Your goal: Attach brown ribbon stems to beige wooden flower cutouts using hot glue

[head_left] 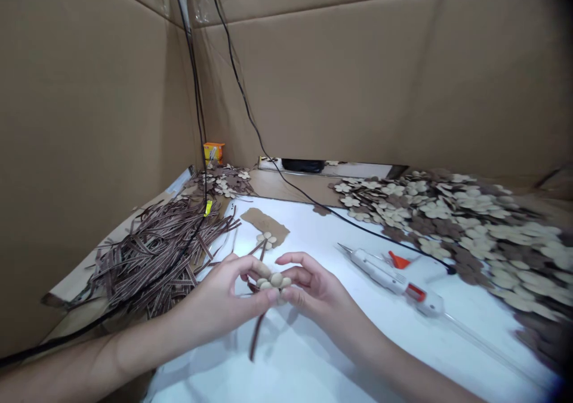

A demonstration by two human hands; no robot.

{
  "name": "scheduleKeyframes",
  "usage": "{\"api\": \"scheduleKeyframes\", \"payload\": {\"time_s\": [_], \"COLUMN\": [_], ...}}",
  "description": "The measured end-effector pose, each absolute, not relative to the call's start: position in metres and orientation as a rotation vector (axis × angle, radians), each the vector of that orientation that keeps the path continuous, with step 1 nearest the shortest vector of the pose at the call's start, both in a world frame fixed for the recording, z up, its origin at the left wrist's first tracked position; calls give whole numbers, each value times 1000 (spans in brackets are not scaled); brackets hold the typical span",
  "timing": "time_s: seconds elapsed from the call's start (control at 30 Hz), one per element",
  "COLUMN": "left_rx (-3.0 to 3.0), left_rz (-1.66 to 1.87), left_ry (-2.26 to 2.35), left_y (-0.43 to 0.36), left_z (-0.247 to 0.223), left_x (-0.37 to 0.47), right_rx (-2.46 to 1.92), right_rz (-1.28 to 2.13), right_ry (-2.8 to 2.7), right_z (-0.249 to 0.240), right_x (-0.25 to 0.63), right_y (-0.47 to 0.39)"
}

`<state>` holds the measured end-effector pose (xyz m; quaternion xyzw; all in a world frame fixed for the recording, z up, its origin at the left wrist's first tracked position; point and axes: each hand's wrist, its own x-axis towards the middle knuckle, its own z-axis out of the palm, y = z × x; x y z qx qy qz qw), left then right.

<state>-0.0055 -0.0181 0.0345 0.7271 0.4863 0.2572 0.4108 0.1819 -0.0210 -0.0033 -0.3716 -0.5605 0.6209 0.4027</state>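
Note:
A cream flower with rounded petals (276,281) is pinched between my two hands, low over the white board (313,355). My left hand (239,286) grips its left side with thumb and fingers. From the right, my right hand (311,283) holds the petals between thumb and fingers. A brown ribbon strip (256,337) hangs below the flower; where it joins is hidden. Just beyond my hands, another cream flower (266,239) with a ribbon stem lies on a piece of brown paper (255,221).
Left lies a heap of brown striped ribbons (152,257). A white hot glue gun (385,274) with a red-orange part rests at right, its black cable (308,197) crossing the board. Cream and brown flower cutouts (447,212) are piled far right. Cardboard walls (358,80) enclose the table.

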Motion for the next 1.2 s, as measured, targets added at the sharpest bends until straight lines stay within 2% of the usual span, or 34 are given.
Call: {"api": "scheduleKeyframes", "payload": {"time_s": [0.23,0.47,0.57,0.73,0.8,0.97,1.1,1.2], "left_rx": [1932,1984,1927,1567,1432,1303,1257,1249], "left_rz": [495,496,537,554,559,691,720,731], "left_ry": [1322,1258,1195,1033,999,923,925,948], "left_y": [-13,-14,-10,0,3,8,7,6], "left_z": [39,36,32,30,30,24,22,25], "left_x": [-10,-8,-9,-10,-10,-11,-11,-11], "right_rx": [-978,-1000,-1115,-1641,-1747,-1791,-1702,-1558], "right_rz": [1622,1604,1338,246,33,-154,-253,-163], "right_ry": [-1325,-1402,-1689,-2119,-2205,-2407,-2559,-2685], "right_z": [2,-1,17,42,33,-3,0,9], "right_x": [180,177,193,289,342,422,415,401], "right_y": [-23,-23,-22,-24,-26,-21,-9,3]}}
